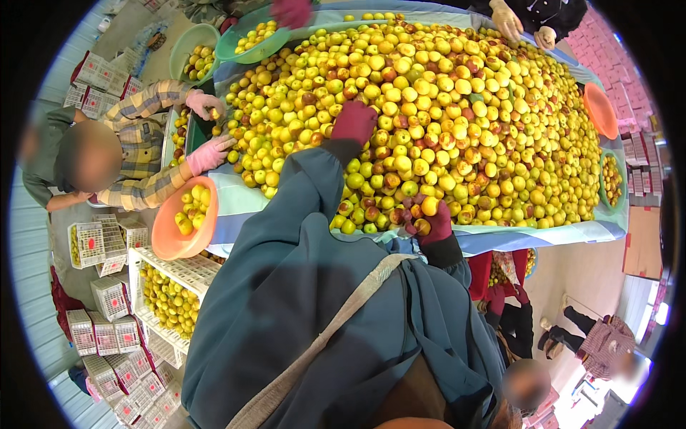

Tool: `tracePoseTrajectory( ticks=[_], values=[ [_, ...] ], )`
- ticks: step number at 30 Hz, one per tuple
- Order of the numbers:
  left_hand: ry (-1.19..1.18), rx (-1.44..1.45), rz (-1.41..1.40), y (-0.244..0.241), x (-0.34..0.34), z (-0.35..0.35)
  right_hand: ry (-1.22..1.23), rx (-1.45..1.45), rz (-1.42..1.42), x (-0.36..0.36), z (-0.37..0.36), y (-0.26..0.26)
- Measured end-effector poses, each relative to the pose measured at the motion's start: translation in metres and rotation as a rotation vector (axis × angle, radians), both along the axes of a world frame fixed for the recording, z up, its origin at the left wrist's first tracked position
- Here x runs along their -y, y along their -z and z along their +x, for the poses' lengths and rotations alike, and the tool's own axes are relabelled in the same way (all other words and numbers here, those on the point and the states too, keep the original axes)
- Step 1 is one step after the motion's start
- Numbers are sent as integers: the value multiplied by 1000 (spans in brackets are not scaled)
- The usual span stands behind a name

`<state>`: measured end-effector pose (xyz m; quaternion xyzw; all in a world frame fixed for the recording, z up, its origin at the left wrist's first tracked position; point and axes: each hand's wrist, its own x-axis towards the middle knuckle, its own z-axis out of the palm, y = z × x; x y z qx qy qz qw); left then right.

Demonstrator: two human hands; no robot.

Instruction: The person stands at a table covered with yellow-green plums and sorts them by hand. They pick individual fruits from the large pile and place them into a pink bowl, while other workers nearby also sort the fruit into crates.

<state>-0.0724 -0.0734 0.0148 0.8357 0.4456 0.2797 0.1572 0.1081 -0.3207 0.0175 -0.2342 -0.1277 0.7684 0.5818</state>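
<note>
A large heap of yellow-green jujubes (429, 123) with red-brown patches covers the cloth-lined table before me. My left hand (356, 123), in a dark red glove, reaches into the middle of the heap. Its back faces me, and the curled fingers and anything in them are hidden. Close to my body, at the near edge of the heap, my right hand (437, 221) wears a matching glove. Its fingers curl round jujubes (430, 206), with two visible at the palm.
At left, a person's pink-gloved hands (208, 153) handle jujubes beside an orange basin (209, 236). Another person's pale gloved hands (506, 21) touch the far edge. White crates (177, 268) stand at my left, a green basin (276, 40) at far left, an orange bowl (600, 110) at right.
</note>
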Motion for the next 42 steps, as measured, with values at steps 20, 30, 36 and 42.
tracePoseTrajectory(
  ticks=[20,30,36,42],
  values=[
    [-10,262,108,-38,-25,-3,-23,31,-122,-5,8,-7],
    [52,162,22,-30,-83,65,8,-16,-77,-2,8,-5],
    [87,345,-504,-52,-13,25,11,-5,-9,-3,1,-9],
    [260,519,-590,-43,121,-11,-25,-21,-166,-7,1,-5]
  ],
)
